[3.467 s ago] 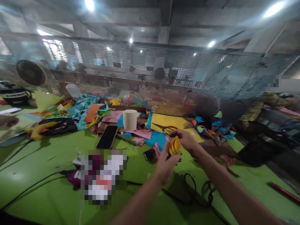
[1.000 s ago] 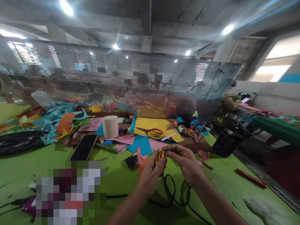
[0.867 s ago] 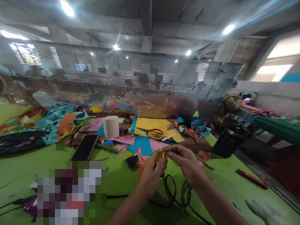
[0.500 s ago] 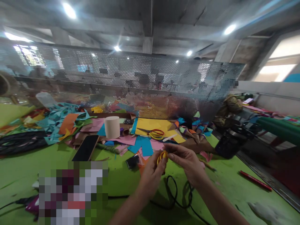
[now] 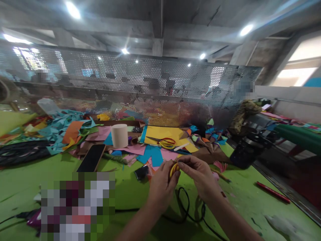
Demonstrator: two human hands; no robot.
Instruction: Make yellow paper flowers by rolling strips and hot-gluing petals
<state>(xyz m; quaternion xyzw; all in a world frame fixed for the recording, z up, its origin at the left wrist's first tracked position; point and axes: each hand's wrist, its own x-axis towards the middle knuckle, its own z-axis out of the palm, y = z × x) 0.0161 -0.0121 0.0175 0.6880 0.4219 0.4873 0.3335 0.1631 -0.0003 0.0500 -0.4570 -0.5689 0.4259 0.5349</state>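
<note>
foldy: Both our hands have dropped closer to the green table (image 5: 25,187) than a few seconds back. The yellow folded paper (image 5: 174,169) fanned out wide then, and now it's squeezed down to a small sliver.

snips: Yep, we see that too. Where does it sit for us, though?

foldy: Right between the two hands, just above the black cable (image 5: 187,209). Our left hand (image 5: 160,187) is curled around its lower part from the left and near side. Our right hand (image 5: 199,175) pinches the top edge from the right, thumb and forefinger clamped on it.

snips: So neither hand is nearer?

foldy: Both touch it, but we'd say the left covers more of it. Its long axis runs roughly upright, edge-on to us, and fingers hide most of it. The scissors (image 5: 164,142) lie well apart on the far side, on the yellow sheet (image 5: 155,132).
</note>
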